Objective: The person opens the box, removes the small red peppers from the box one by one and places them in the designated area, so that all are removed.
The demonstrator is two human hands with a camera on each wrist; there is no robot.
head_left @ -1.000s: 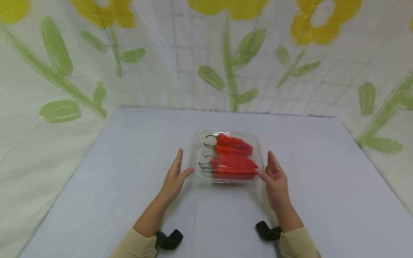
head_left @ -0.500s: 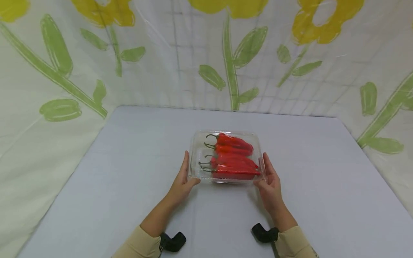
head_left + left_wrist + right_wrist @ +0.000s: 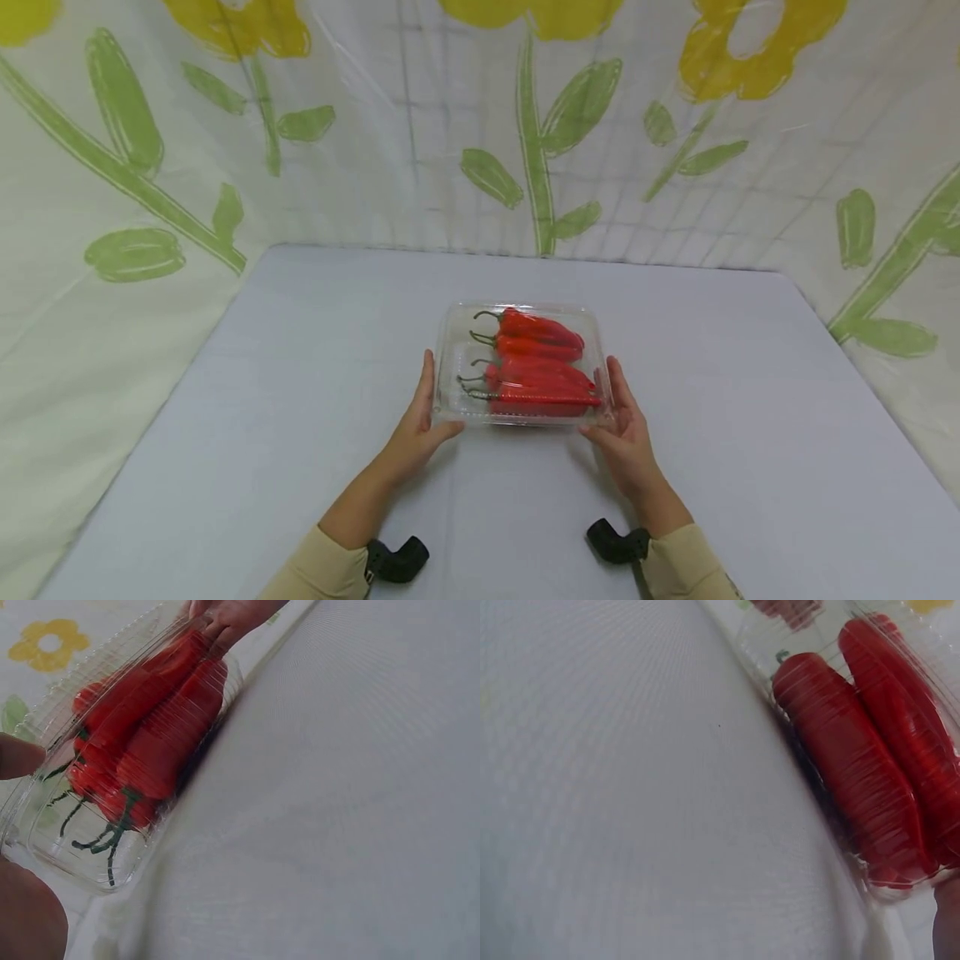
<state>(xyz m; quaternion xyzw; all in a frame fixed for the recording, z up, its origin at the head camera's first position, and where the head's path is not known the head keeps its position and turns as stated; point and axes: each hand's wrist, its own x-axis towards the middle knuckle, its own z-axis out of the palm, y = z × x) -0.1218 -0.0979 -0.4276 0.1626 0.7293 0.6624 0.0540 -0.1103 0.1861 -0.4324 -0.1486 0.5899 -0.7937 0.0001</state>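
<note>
A clear plastic clamshell box (image 3: 461, 350) lies in the middle of the table, its lid down over several long red peppers (image 3: 540, 371) with green stems pointing left. My left hand (image 3: 412, 433) grips the box's left end, fingers along the side and thumb at the near corner. At the opposite end my right hand (image 3: 628, 433) holds it the same way. Through the plastic in the left wrist view, the peppers (image 3: 150, 727) lie side by side, and the right hand's fingers (image 3: 225, 626) reach over the far end. The right wrist view shows pepper tips (image 3: 896, 874) close to a finger.
A white cloth covers the table (image 3: 337, 333). Behind it hangs a pale curtain (image 3: 360, 167) painted with yellow flowers and green leaves. Black wrist devices (image 3: 397, 560) sit at both beige cuffs.
Both hands have moved inward from beside the box to its two ends and now hold it. Since half a second ago, the box and hands have shifted very slightly left.
</note>
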